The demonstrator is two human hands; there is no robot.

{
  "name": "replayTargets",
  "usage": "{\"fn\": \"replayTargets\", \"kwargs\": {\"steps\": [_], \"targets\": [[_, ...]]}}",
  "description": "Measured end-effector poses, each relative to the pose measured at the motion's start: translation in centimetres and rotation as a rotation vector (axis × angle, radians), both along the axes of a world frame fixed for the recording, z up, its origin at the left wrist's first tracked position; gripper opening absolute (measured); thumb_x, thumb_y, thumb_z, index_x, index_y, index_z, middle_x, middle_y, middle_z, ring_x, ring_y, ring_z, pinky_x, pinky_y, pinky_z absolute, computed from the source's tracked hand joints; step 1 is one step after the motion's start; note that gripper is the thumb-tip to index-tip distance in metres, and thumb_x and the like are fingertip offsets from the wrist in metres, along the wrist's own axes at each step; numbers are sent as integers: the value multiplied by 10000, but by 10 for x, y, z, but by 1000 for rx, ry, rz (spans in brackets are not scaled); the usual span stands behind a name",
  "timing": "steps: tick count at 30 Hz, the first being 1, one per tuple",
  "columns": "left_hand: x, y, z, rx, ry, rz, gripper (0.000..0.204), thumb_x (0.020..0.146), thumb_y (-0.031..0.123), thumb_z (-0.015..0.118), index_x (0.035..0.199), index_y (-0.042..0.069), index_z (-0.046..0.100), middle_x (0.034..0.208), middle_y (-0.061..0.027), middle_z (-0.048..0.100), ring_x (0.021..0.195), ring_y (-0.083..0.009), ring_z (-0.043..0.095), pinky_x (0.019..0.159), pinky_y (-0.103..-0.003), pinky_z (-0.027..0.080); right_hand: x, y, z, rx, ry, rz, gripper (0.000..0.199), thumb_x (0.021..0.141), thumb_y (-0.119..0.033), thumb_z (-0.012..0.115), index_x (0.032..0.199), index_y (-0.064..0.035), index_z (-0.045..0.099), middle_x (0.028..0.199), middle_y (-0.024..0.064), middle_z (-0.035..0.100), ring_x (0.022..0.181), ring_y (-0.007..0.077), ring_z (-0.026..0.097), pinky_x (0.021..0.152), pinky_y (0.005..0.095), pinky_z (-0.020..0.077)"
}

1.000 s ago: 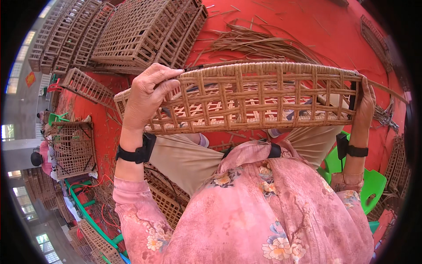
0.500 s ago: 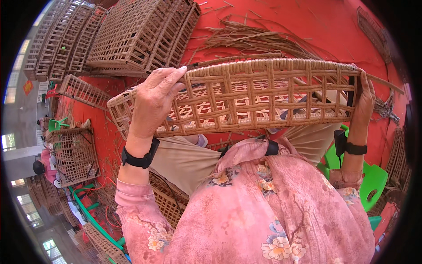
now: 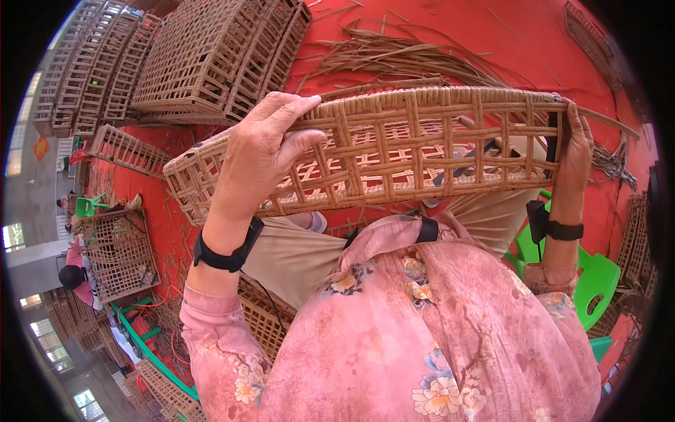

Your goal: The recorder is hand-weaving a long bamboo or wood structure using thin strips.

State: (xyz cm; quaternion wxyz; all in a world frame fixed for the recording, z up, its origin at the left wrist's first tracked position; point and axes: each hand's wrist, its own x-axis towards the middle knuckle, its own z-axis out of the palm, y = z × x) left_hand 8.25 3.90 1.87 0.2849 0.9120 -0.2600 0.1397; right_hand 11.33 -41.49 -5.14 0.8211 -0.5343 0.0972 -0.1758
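A shallow, open-weave brown wicker basket (image 3: 436, 97) is held up in front of my body, its long lattice side facing me. My left hand (image 3: 264, 151) grips that side left of its middle, with fingers over the wrapped rim and the thumb lying across the weave. At the other end, my right hand (image 3: 575, 151) is wrapped round the corner beside a dark upright post; some of its fingers are hidden behind. A loose strip (image 3: 613, 125) sticks out past that corner. Through the gaps, the basket's pale criss-cross far part shows.
Finished-looking baskets (image 3: 204, 63) are stacked at the far left. Loose flat strips (image 3: 408, 56) lie in a heap on the red floor (image 3: 534, 42) beyond. A green chair (image 3: 598, 288) stands by my right arm. Further left, another person (image 3: 74, 274) is beside a large basket (image 3: 123, 253).
My left hand has slid a little to the right along the rim, and its thumb now lies across the weave. The basket has shifted slightly left and up.
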Motion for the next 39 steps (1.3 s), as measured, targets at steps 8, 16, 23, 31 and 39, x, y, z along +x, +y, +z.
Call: {"fn": "replayTargets", "kwargs": {"steps": [8,16,23,31,39], "targets": [[7,-3,-13,349,-359,-84,410,833,17,736,1224,-3,615,1004,-151,652,921,-323,651,751,-412,553,-1,3,-1,37,-74,34,200,986,-142,663,1095,18,714,1018,108,750,900,164,727,813,285,608],[13,-6,-9,314,-197,-40,241,900,53,683,1113,-3,585,934,-151,590,896,-341,616,757,-432,518,-1,6,-1,-7,-105,-3,196,990,-144,660,1101,6,720,1024,109,751,906,158,725,809,281,607],[8,-20,3,42,100,-18,237,934,69,656,1160,9,622,1005,-153,596,950,-330,626,810,-395,514,-2,8,0,-23,-59,-1,201,982,-179,678,1066,-3,727,992,95,753,868,148,723,758,272,607],[7,-19,13,157,104,-112,379,881,-11,655,1258,17,635,1109,-160,649,1024,-322,659,872,-387,533,-2,9,-6,20,-74,6,192,970,-164,693,1067,0,726,977,88,752,856,138,721,766,269,607],[-1,-27,-4,21,44,23,325,879,-12,672,1204,7,676,1086,-155,692,972,-293,692,845,-363,554,-2,7,-9,46,-63,8,212,977,-170,685,1084,8,726,1025,88,748,902,132,713,800,261,596]]}}
